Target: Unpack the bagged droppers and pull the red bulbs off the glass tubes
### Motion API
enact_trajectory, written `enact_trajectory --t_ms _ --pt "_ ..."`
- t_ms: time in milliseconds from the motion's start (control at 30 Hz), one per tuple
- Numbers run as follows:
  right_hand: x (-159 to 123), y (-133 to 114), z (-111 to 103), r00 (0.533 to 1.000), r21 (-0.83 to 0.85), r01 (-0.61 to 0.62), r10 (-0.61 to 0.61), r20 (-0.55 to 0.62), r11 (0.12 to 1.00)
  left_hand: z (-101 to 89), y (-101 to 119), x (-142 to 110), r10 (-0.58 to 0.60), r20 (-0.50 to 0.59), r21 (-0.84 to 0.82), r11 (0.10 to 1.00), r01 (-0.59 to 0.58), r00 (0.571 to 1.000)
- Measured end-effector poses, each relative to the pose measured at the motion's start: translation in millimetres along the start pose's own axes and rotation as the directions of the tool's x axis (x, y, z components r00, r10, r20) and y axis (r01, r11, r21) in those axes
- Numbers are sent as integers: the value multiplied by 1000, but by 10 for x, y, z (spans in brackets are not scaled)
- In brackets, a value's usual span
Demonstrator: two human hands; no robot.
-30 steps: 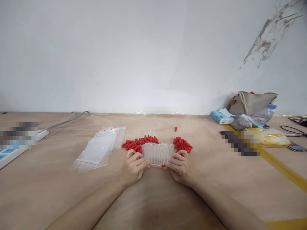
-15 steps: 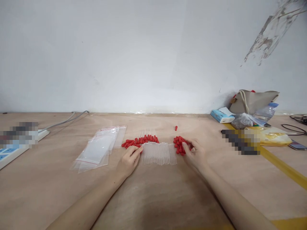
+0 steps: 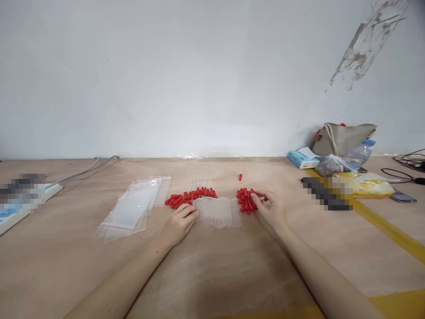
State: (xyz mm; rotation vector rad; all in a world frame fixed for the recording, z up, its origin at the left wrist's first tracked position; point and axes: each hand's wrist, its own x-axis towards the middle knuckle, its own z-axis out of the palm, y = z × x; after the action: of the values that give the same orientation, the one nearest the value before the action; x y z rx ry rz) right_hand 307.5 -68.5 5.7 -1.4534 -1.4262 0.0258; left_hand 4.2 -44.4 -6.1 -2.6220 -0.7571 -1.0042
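A row of thin clear tubes (image 3: 217, 212) lies side by side on the table in front of me. My left hand (image 3: 181, 221) rests at the row's left end, fingers closed together; whatever is between the fingertips is hidden. Behind it, several red rubber bulbs (image 3: 175, 200) lie loose, and more form a line fitted to clear tubes (image 3: 202, 182) that point toward the wall. My right hand (image 3: 272, 210) is at the right-hand pile of red bulbs (image 3: 245, 201), thumb and fingers closed on a bulb at its edge. A single red bulb (image 3: 240, 177) lies farther back.
Clear zip bags (image 3: 129, 208) overlap on the left. A power strip (image 3: 53, 190) with a grey cable stands at the far left. At the right are a tissue pack (image 3: 302, 158), a beige bag (image 3: 345, 139), a yellow plastic package (image 3: 372, 186), a phone (image 3: 402, 196) and black cables.
The whole view has shifted slightly. My left fingertips have moved a little to the tubes' end, and the red seen beside them is now gone. My right hand stays at the bulb pile.
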Motion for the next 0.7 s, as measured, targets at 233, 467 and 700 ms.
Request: enact_trajectory --t_ms 233,467,700 --pt "170 -28 -14 999 -136 5 2 52 991 -31 -22 16 10 -11 33 999 -10 1000" --pt "220 -60 -1 990 -368 40 15 143 929 -34 -83 -23 -11 22 -18 1000 11 1000" --pt "187 -47 17 986 -447 120 -54 157 887 -62 -83 -51 -99 43 -29 995 100 994"
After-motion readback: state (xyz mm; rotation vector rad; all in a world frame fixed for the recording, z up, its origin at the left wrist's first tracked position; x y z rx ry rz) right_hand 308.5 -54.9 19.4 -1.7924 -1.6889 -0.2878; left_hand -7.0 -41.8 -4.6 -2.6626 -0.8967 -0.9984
